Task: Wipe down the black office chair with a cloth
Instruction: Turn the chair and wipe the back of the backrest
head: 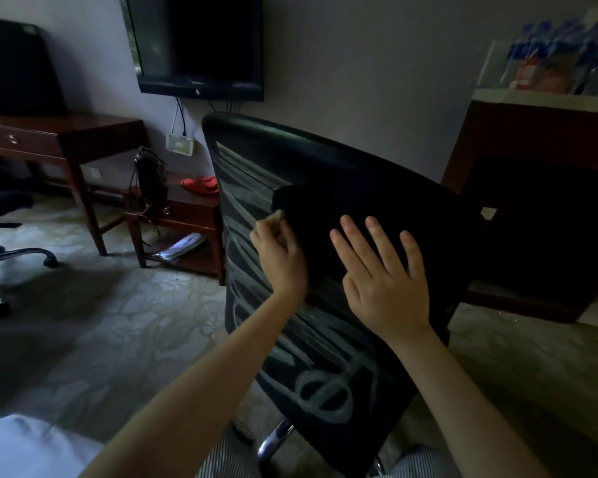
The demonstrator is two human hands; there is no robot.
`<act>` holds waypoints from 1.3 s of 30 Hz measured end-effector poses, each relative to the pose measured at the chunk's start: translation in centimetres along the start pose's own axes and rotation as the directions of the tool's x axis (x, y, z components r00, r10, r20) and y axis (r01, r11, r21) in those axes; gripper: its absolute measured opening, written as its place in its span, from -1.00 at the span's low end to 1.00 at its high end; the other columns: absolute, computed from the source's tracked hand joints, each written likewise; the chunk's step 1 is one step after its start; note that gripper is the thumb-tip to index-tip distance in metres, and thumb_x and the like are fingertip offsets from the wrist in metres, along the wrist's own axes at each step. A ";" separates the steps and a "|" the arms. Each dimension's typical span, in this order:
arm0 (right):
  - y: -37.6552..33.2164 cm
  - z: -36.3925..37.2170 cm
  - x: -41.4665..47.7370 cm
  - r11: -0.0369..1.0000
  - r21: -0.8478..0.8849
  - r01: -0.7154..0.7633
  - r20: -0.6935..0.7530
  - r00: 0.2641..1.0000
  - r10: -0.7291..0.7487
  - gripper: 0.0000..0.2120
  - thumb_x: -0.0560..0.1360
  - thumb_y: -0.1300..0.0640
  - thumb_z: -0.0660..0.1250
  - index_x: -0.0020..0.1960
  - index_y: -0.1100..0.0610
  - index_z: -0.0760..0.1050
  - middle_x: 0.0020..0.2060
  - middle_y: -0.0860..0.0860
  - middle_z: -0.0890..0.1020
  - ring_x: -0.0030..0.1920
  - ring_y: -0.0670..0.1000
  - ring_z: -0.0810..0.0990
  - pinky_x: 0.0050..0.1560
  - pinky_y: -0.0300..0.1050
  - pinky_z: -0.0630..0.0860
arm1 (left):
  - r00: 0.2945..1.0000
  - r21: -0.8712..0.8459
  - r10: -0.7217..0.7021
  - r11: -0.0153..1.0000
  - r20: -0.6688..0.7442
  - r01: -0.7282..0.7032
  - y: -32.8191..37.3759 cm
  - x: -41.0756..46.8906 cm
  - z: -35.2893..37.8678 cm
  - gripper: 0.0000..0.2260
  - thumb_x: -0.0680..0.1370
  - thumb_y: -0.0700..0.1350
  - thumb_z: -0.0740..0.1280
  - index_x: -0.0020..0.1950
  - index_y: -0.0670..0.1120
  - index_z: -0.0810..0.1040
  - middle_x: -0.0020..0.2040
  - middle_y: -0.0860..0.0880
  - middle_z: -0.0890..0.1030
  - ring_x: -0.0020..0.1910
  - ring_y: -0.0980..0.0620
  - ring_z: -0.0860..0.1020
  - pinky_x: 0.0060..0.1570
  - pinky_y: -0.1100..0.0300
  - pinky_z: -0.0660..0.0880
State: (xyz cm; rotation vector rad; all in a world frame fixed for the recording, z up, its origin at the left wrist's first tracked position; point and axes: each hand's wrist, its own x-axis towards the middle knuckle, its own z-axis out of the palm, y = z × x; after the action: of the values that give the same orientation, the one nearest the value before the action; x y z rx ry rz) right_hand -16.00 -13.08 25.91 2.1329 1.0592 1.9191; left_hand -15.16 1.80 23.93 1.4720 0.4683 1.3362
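The dark cloth lies on the black office chair back, the left hand with a curled grip on its edge and the right hand pressing flat and spread, so an uneven push might swivel the chair and leave the pale streaks behind.

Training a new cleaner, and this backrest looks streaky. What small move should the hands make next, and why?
Probably slide the dark cloth left and down over the whitish streaks. The right hand lies flat on it, the left hand grips its edge, and the streaks cover the black office chair's back beside and below the cloth.
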 end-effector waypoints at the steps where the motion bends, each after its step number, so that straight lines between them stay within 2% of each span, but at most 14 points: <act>1: 0.0 0.0 0.0 1.000 -0.006 -0.021 -0.004 1.000 0.021 -0.57 0.53 0.15 0.12 0.40 0.07 0.34 0.39 -0.03 0.34 0.38 0.03 0.29 0.45 0.04 -0.01 | 0.999 0.008 0.014 1.000 0.035 -0.014 -0.3 -1.0 -0.1 -0.84 0.60 -0.19 0.20 0.15 -0.20 0.44 0.10 -0.09 0.40 -0.08 0.42 0.43 -0.06 0.54 0.34; 3: 0.1 -0.1 -0.1 0.996 0.020 -0.084 -0.011 0.996 0.084 -0.59 0.53 0.15 0.13 0.37 0.05 0.38 0.36 -0.04 0.42 0.36 0.01 0.31 0.43 0.03 0.00 | 0.993 0.014 0.059 0.998 0.107 -0.060 -0.3 -2.7 -0.3 -0.84 0.60 -0.18 0.20 0.16 -0.17 0.42 0.10 -0.04 0.38 -0.06 0.26 0.46 -0.03 0.36 0.43; 6: 0.4 -0.5 -0.2 0.988 0.071 -0.140 -0.020 0.990 0.142 -0.62 0.53 0.16 0.14 0.33 0.04 0.43 0.31 -0.03 0.49 0.33 0.03 0.34 0.41 0.04 0.00 | 0.960 0.031 0.238 0.969 0.149 -0.245 1.3 -3.4 0.3 -0.83 0.58 -0.07 0.18 0.12 -0.12 0.36 0.09 -0.11 0.39 -0.10 0.05 0.48 -0.18 0.17 0.52; 8: 0.4 -0.8 -0.2 0.982 0.121 -0.144 -0.030 0.988 0.149 -0.63 0.53 0.17 0.13 0.31 0.06 0.44 0.30 -0.01 0.50 0.33 0.06 0.34 0.42 0.07 -0.01 | 0.918 0.034 0.368 0.926 0.147 -0.377 3.1 -3.1 0.9 -0.83 0.56 -0.03 0.15 0.09 -0.06 0.30 0.08 -0.19 0.42 -0.13 0.09 0.44 -0.28 0.25 0.43; 11: -0.1 -1.0 0.4 0.970 0.182 -0.159 -0.096 0.979 0.178 -0.64 0.58 0.18 0.05 0.32 0.06 0.41 0.30 -0.01 0.48 0.32 0.06 0.36 0.43 0.07 0.01 | 0.846 0.037 0.516 0.851 0.132 -0.524 5.1 -2.0 1.4 -0.81 0.53 -0.06 0.20 0.11 -0.07 0.30 0.09 -0.23 0.44 -0.10 0.14 0.40 -0.30 0.30 0.38; 15: -0.2 -0.2 1.7 0.955 0.217 -0.200 -0.158 0.959 0.237 -0.63 0.57 0.19 0.05 0.34 0.07 0.38 0.30 0.01 0.45 0.31 0.07 0.36 0.44 0.04 0.00 | 0.692 0.053 0.715 0.690 0.101 -0.722 5.8 0.7 1.4 -0.82 0.58 -0.06 0.22 0.11 -0.09 0.33 0.13 -0.08 0.33 -0.07 0.04 0.43 -0.27 0.26 0.41; 17: 0.3 0.7 2.0 0.963 0.185 -0.198 -0.154 0.962 0.227 -0.62 0.55 0.19 0.07 0.35 0.07 0.37 0.33 0.00 0.40 0.32 0.06 0.35 0.45 0.02 -0.01 | 0.669 0.064 0.740 0.666 0.076 -0.744 5.6 1.9 1.5 -0.82 0.62 -0.01 0.13 0.12 -0.09 0.32 0.11 -0.07 0.30 -0.06 0.04 0.41 -0.23 0.27 0.40; 21: 1.5 2.2 1.5 0.986 0.081 -0.147 -0.144 0.977 0.157 -0.61 0.56 0.17 0.08 0.37 0.06 0.37 0.34 -0.01 0.38 0.35 0.04 0.32 0.46 0.00 -0.04 | 0.799 0.047 0.602 0.798 0.002 -0.601 4.3 3.6 1.7 -0.85 0.58 -0.12 0.18 0.11 -0.10 0.32 0.07 -0.23 0.41 -0.05 0.05 0.42 -0.16 0.29 0.44; 24: 1.5 2.7 1.2 0.987 0.069 -0.147 -0.160 0.975 0.156 -0.61 0.56 0.17 0.08 0.36 0.06 0.39 0.34 -0.01 0.39 0.41 0.03 0.25 0.48 0.00 -0.06 | 0.909 0.026 0.411 0.911 -0.064 -0.411 2.8 4.5 1.3 -0.82 0.57 -0.17 0.19 0.14 -0.20 0.42 0.07 -0.17 0.41 -0.04 0.08 0.43 -0.03 0.45 0.39; 27: 1.5 2.9 0.9 0.991 0.043 -0.128 -0.167 0.977 0.133 -0.60 0.55 0.17 0.10 0.36 0.04 0.39 0.35 -0.03 0.39 0.52 0.00 0.04 0.48 0.03 -0.06 | 0.964 0.101 0.261 0.961 -0.043 -0.256 0.4 4.3 0.4 -0.83 0.58 -0.24 0.21 0.14 -0.27 0.45 0.08 -0.14 0.41 -0.05 0.08 0.43 -0.08 0.43 0.33; 31: 1.6 3.1 0.6 0.993 0.006 -0.116 -0.167 0.979 0.115 -0.60 0.55 0.15 0.10 0.38 0.03 0.38 0.39 -0.05 0.35 0.52 0.01 0.00 0.48 0.05 -0.06 | 0.966 0.202 0.244 0.945 0.088 -0.257 -2.3 2.7 -0.8 -0.83 0.58 -0.25 0.20 0.16 -0.26 0.43 0.11 -0.19 0.41 -0.03 0.02 0.43 -0.09 0.39 0.29; 34: 1.8 3.2 0.4 0.994 -0.016 -0.105 -0.174 0.980 0.101 -0.59 0.54 0.15 0.11 0.37 0.03 0.38 0.39 -0.05 0.36 0.49 0.06 0.11 0.48 0.05 -0.06 | 0.958 0.180 0.264 0.943 0.111 -0.281 -1.9 1.8 -0.8 -0.82 0.59 -0.19 0.19 0.15 -0.24 0.42 0.10 -0.18 0.40 -0.04 0.01 0.43 -0.10 0.18 0.43; 36: 2.1 3.2 0.3 0.995 -0.023 -0.096 -0.187 0.978 0.090 -0.59 0.54 0.15 0.11 0.37 0.03 0.39 0.39 -0.06 0.33 0.48 0.07 0.13 0.48 0.06 -0.06 | 0.930 0.165 0.344 0.917 0.130 -0.362 -0.9 1.3 -0.5 -0.81 0.58 -0.10 0.15 0.14 -0.15 0.38 0.09 -0.20 0.41 -0.07 0.01 0.44 -0.17 0.13 0.47; 39: 2.7 3.2 0.0 0.995 -0.036 -0.090 -0.196 0.977 0.081 -0.59 0.53 0.15 0.12 0.37 0.04 0.40 0.39 -0.05 0.35 0.48 0.08 0.13 0.47 0.07 -0.04 | 0.849 0.132 0.503 0.842 0.161 -0.523 1.1 0.9 0.2 -0.83 0.55 -0.08 0.16 0.12 -0.08 0.31 0.10 -0.19 0.42 -0.06 0.01 0.45 -0.21 0.26 0.41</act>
State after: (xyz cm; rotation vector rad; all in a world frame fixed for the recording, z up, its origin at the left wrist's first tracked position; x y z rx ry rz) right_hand -11.93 -13.90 26.53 2.0323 0.9570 2.2070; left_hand -15.10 2.01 25.31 1.8992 0.1030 1.6395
